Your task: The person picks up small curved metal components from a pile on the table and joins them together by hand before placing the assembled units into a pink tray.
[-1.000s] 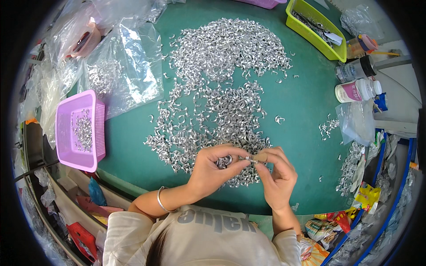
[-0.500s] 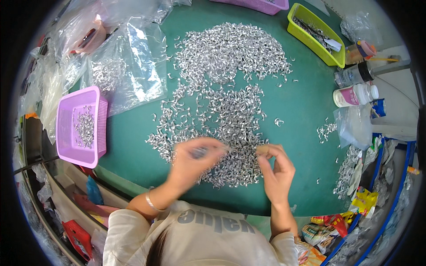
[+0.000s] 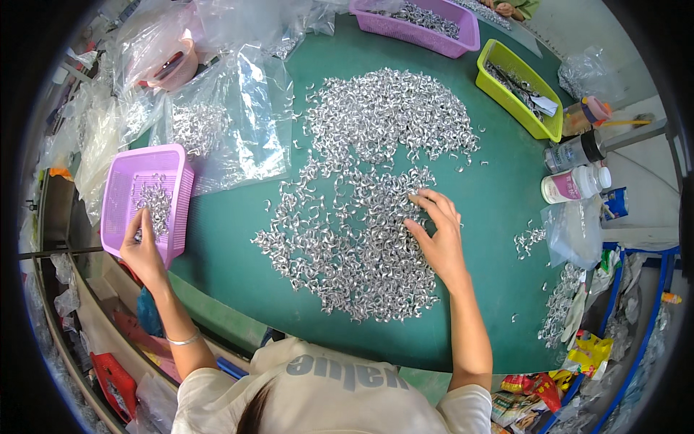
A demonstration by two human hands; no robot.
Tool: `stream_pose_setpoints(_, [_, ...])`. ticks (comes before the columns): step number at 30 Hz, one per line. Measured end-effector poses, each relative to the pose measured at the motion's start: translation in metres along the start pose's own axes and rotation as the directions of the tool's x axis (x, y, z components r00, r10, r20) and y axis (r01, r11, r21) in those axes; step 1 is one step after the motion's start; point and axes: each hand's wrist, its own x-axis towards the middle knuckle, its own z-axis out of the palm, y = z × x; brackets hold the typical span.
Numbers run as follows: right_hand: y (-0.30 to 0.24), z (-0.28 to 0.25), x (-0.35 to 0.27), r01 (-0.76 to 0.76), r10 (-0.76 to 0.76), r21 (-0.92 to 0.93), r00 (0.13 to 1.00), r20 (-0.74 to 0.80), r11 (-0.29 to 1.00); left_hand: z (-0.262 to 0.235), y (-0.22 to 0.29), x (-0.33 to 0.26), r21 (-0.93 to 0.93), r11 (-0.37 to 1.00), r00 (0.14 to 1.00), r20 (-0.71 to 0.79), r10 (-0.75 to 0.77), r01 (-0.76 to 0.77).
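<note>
A large heap of small curved silver metal pieces (image 3: 376,239) spreads over the green table, joined to a rounder pile (image 3: 390,108) behind it. My right hand (image 3: 439,235) rests at the heap's right edge, thumb and fingers apart, fingertips among the pieces. Far to the left, my left hand (image 3: 144,249) is over the near part of a purple plastic basket (image 3: 186,195). Its thumb and fingertips are pinched together; anything between them is too small to make out. More of the silver pieces (image 3: 153,199) lie inside this basket, just beyond the fingertips.
Clear plastic bags (image 3: 253,116) cover the back left, with silver pieces in one. A second purple basket (image 3: 463,45) and a lime-green basket (image 3: 553,126) stand at the back. Bottles (image 3: 567,184) and a small scatter of pieces (image 3: 530,239) line the right side.
My left hand has swung from above the heap out to the purple basket on the left. My right hand has moved forward and its fingers have come down onto the heap. The view has shifted slightly.
</note>
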Motion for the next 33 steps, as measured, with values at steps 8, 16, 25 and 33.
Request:
stream_pose_setpoints(8, [0.000, 0.002, 0.023, 0.111, -0.113, -0.084, 0.993, -0.019, 0.990, 0.076, 0.097, -0.097, -0.265, 0.581, 0.436, 0.883, -0.175, 0.770])
stream_pose_setpoints(16, [0.014, 0.014, 0.138, 0.183, -0.223, -0.213, 0.958, -0.180, 0.960, 0.127, 0.095, -0.116, -0.104, 0.340, 0.138, 0.987, -0.079, 0.935])
stream_pose_setpoints(25, [0.068, 0.013, 0.233, 0.076, -0.087, -0.119, 0.992, -0.089, 0.990, 0.267, 0.132, -0.041, -0.426, 0.905, 0.655, 0.681, 0.328, -0.010])
stream_pose_setpoints(33, [0.051, 0.022, 0.197, 0.195, -0.223, -0.180, 0.962, -0.154, 0.964, 0.284, 0.156, -0.049, -0.106, 0.851, 0.503, 0.766, 0.399, -0.514])
